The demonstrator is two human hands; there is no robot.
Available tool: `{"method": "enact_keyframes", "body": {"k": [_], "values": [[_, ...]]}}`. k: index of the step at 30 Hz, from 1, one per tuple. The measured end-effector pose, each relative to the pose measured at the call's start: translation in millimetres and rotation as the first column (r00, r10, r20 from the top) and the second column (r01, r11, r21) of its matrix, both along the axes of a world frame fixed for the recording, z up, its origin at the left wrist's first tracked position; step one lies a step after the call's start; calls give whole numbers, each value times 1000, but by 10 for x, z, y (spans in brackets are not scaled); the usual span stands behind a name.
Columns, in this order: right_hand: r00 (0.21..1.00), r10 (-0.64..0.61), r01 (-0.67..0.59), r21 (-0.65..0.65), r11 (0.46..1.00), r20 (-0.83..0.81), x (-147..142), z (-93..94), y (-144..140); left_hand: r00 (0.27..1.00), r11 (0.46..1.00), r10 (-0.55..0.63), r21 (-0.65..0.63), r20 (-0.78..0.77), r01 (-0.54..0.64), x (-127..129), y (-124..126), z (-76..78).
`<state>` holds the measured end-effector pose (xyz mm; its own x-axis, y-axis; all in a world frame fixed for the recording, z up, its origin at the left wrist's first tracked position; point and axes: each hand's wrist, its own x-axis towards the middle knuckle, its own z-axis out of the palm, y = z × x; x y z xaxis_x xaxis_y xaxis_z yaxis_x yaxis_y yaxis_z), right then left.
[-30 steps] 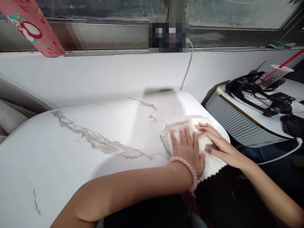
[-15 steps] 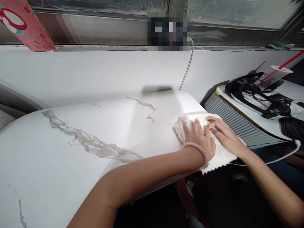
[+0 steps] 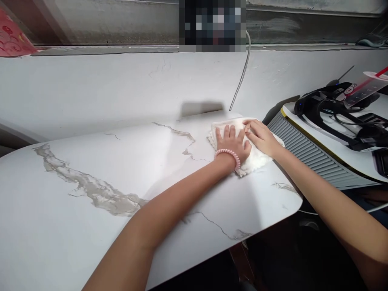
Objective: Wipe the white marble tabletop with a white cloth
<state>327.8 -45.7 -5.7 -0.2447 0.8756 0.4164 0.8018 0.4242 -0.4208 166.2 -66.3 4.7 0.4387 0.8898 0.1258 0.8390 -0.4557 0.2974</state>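
Note:
A folded white cloth (image 3: 257,157) lies on the far right part of a white marble-patterned table (image 3: 91,242). My left hand (image 3: 232,142), with a pink coiled band (image 3: 228,152) at the wrist, presses flat on the cloth, its fingers spread. To its right my right hand (image 3: 262,137) also rests on the cloth, fingers stretched out toward the left hand and slightly bent at the tips. The cloth reaches the table's right edge under this hand.
A second table with a ribbed grey side (image 3: 318,153) stands at the right, bearing a black headset (image 3: 321,109) and a clear cup (image 3: 363,91) with a red straw. Behind runs a white wall (image 3: 121,89). A cable (image 3: 241,81) hangs down it. A pink-red item (image 3: 15,38) is at the upper left.
Both hands and the cloth have moved away from the front edge toward the wall and slightly left. The table's front right corner now shows. The view has tilted down somewhat.

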Motion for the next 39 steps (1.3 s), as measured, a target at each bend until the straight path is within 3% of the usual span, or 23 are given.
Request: {"method": "enact_keyframes", "body": {"k": [9, 19, 24, 30, 39], "values": [[999, -32, 32, -3, 999, -35, -156, -27, 714, 998, 998, 59, -4, -13, -59, -110, 679, -6], [996, -70, 70, 3, 998, -61, -204, -64, 1010, 999, 999, 39, 30, -17, -39, -194, 984, -3], [994, -72, 74, 18, 997, -81, -187, -88, 1002, 999, 999, 38, 25, -20, -38, -197, 995, -28], [999, -50, 50, 28, 998, 9, -188, -100, 879, 999, 1000, 23, -1, -43, -23, -215, 891, -8], [1000, -2, 2, 36, 999, -3, -201, -90, 409, 997, 1000, 22, -4, -73, -23, -251, 395, 15]]}}
